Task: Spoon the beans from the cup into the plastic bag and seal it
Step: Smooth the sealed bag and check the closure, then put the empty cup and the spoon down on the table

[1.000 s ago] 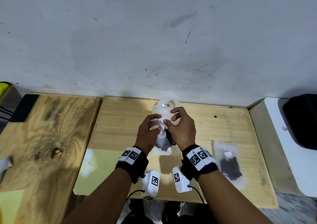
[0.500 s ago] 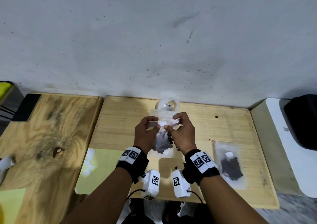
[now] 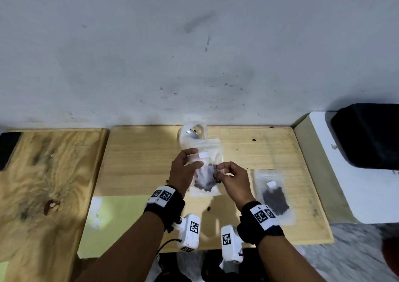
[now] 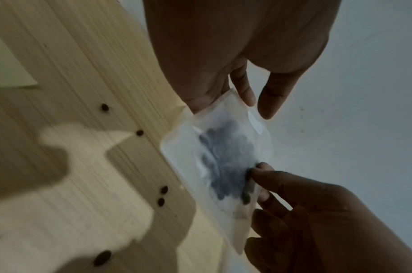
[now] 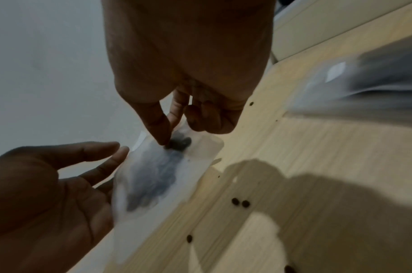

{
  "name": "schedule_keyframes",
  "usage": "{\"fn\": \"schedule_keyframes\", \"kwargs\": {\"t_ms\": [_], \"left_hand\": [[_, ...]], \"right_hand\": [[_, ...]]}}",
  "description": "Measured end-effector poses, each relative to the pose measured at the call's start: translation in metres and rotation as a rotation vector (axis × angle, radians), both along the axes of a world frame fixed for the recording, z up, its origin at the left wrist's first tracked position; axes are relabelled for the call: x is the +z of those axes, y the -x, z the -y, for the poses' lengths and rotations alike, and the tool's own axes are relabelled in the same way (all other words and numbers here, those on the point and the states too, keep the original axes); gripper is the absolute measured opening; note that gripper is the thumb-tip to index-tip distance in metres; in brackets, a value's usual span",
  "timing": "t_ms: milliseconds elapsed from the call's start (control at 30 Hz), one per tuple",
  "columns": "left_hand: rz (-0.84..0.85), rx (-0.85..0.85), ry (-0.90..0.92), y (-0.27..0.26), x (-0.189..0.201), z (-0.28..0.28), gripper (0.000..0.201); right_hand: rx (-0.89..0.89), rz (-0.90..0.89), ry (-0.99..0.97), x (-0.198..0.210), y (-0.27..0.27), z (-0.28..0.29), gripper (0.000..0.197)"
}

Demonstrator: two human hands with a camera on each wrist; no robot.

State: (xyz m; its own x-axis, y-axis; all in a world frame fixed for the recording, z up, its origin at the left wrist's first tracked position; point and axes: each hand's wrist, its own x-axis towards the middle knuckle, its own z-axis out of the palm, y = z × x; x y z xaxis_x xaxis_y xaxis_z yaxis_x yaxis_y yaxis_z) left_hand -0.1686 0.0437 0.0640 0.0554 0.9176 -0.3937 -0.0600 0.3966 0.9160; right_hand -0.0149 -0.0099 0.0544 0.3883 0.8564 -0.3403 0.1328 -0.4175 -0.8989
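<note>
The clear plastic bag of dark beans is pinched by the right hand and touched by the straight-fingered left hand. Its seal is blurred.

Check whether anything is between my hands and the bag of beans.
Nothing visible is. The right hand pinches the right edge of the bag, and the left hand touches its left side. The cup stands behind it; a second bag lies apart, to the right.

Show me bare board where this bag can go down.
Free: the light board between left hand, green sheet and darker board. Crowded: the second bag at right, loose beans near the front, cup behind.
</note>
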Motion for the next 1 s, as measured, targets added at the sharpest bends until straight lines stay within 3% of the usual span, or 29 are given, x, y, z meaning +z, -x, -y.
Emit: {"fn": "schedule_keyframes", "kwargs": {"t_ms": [133, 300, 467, 600, 800, 1000], "left_hand": [[-0.048, -0.057, 0.073, -0.028, -0.018, 0.011, 0.027], [-0.067, -0.334, 0.200, -0.081, -0.033, 0.032, 0.025], [-0.012, -0.521, 0.355, -0.139, -0.037, 0.051, 0.040], [-0.064, -0.617, 0.414, -0.164, -0.039, 0.061, 0.044], [-0.056, -0.600, 0.483, -0.153, -0.046, 0.057, 0.030], [-0.105, -0.421, 0.347, -0.103, -0.046, 0.041, 0.019]], "right_hand": [[-0.112, 0.021, 0.049, -0.006, -0.038, 0.014, 0.021], [-0.170, 0.129, 0.194, -0.009, -0.096, 0.045, 0.016], [-0.170, 0.298, 0.310, -0.017, -0.141, 0.076, 0.025], [-0.125, 0.367, 0.367, -0.027, -0.159, 0.093, 0.038], [-0.061, 0.479, 0.406, -0.037, -0.157, 0.093, 0.038], [0.008, 0.504, 0.286, -0.029, -0.131, 0.052, 0.031]]}}
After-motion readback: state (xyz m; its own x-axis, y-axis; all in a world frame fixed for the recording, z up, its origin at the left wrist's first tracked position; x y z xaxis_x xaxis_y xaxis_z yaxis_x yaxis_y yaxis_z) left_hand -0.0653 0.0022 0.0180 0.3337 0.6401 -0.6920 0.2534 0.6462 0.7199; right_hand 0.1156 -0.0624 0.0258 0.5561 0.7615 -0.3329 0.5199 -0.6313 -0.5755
